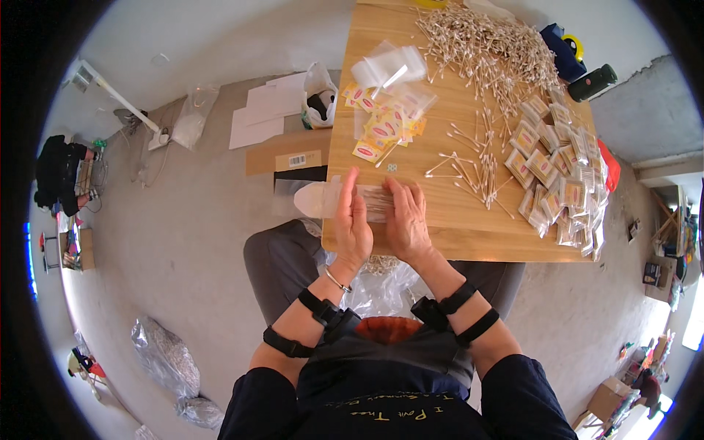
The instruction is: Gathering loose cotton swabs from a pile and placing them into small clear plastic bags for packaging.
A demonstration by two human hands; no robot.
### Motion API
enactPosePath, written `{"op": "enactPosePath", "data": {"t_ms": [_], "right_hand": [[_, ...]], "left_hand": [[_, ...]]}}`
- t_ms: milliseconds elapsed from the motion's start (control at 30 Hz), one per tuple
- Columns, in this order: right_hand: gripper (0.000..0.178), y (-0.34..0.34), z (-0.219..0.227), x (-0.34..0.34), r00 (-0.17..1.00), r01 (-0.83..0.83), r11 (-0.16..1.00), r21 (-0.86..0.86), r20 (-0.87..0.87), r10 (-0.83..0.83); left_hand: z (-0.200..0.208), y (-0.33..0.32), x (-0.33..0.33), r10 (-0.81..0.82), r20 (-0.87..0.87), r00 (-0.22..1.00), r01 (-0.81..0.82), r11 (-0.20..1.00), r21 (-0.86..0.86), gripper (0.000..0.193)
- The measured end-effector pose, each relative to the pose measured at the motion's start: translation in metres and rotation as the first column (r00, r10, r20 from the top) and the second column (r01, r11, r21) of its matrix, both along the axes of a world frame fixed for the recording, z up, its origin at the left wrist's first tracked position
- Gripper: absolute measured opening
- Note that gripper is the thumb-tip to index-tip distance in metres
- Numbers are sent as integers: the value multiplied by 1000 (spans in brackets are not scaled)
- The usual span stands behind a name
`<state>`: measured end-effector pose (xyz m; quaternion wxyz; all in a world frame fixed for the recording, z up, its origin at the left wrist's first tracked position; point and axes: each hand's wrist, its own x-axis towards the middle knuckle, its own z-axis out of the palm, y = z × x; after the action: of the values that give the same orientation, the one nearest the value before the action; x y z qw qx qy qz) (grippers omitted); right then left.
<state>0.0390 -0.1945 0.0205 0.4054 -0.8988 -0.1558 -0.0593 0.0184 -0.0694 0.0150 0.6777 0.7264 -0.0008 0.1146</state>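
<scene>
1. At the near left of the table (469,242), the left hand (353,233) lies nearly straight-fingered against a clear bag (332,193); whether it grips, I cannot tell.
2. Beside it, the right hand (408,226) bends its fingers over bundled swabs (375,199) between both hands; its closure is unclear.
3. Beyond lie yellow cards (389,125) and clear pouches (385,70).
4. Rightward sit loose swabs (485,167), then piled packets (561,180).

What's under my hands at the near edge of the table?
Between your left hand and right hand, cotton swabs show, with clear plastic extending leftward past the left hand. Whatever lies directly beneath your hands is covered.
</scene>
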Motion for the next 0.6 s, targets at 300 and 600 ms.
{"op": "enactPosePath", "data": {"t_ms": [300, 600], "right_hand": [[46, -6, 2, 1, 956, 263, 851, 455, -242, -166], [53, -1, -6, 1, 990, 141, 850, 508, -82, -116]], "left_hand": [[-3, 0, 4, 35, 1, 999, -35, 999, -42, 46], [-8, -4, 6, 16, -53, 998, -29, 971, -239, 52]]}}
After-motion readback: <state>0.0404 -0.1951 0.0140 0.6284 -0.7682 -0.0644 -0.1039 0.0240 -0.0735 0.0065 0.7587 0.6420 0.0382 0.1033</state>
